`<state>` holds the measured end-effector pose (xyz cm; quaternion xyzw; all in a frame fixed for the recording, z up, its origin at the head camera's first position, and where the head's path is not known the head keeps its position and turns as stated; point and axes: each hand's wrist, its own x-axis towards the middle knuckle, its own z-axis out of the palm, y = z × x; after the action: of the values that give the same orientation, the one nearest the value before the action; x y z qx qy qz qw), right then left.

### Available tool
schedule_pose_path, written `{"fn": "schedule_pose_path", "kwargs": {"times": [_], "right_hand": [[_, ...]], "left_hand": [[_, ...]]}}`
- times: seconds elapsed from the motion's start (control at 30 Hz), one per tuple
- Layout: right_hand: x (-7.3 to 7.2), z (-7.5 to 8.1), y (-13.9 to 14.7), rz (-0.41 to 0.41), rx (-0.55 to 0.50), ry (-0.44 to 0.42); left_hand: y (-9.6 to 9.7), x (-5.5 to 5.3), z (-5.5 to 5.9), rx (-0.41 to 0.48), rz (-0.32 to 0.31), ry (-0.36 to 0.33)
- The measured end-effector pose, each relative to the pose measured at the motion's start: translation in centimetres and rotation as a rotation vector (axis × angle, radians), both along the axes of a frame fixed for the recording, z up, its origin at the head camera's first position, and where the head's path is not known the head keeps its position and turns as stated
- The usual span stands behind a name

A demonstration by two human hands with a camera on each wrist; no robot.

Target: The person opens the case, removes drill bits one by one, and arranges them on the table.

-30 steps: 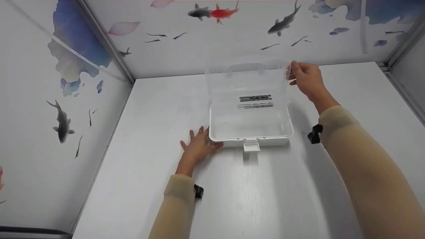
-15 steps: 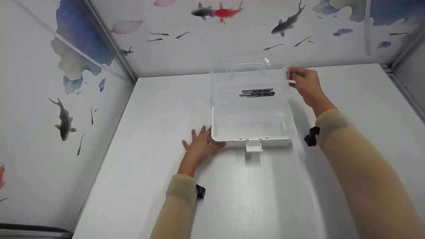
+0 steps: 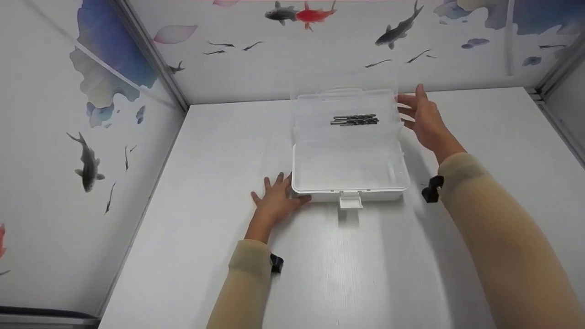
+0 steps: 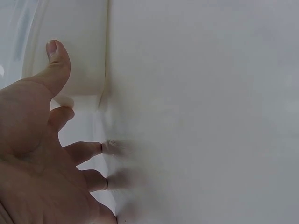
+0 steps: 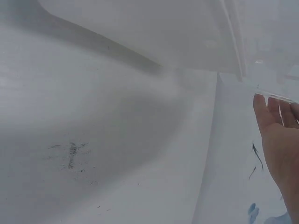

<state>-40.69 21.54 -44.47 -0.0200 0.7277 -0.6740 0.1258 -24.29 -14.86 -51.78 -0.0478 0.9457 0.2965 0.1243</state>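
Dark drill bits (image 3: 361, 122) within clear lid (image 3: 320, 109)

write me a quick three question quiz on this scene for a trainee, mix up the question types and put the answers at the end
1. True or false: the clear lid of the white box is open.

2. Multiple choice: what shows within the lid's outline in the head view?
A) a pair of scissors
B) dark drill bits
C) a roll of tape

3. Fill in the blank: the left hand is at the box's front corner, while the right hand is at the edge of the ____.

Key: 1. true; 2. B; 3. lid
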Motion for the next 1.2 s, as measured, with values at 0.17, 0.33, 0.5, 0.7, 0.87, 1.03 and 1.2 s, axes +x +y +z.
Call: {"fn": "schedule_pose_path", "kwargs": {"times": [0.17, 0.33, 0.5, 0.7, 0.87, 1.03, 1.2], "right_hand": [[-0.3, -0.2, 0.3, 0.056, 0.036, -0.008], [-0.6, -0.3, 0.4, 0.113, 0.12, -0.004], [-0.9, 0.0, 0.7, 0.116, 0.077, -0.058], [-1.3, 0.1, 0.9, 0.121, 0.009, -0.084], [-1.6, -0.1, 0.7, 0.122, 0.019, -0.102], [-1.6, -0.7, 0.7, 0.134, 0.047, -0.131], [-1.6, -1.4, 0.9, 0.129, 0.047, -0.172]], "left_hand": [[-0.1, -0.1, -0.1, 0.007, 0.002, 0.006], [0.0, -0.1, -0.2, 0.008, 0.012, 0.013], [0.2, -0.2, -0.3, 0.005, 0.018, 0.02], [0.3, -0.2, -0.1, 0.0, 0.021, 0.006], [0.2, -0.2, -0.1, 0.014, 0.026, 0.004], [0.2, -0.2, -0.2, 0.01, 0.033, -0.002], [0.2, -0.2, -0.2, -0.006, 0.033, -0.002]]}}
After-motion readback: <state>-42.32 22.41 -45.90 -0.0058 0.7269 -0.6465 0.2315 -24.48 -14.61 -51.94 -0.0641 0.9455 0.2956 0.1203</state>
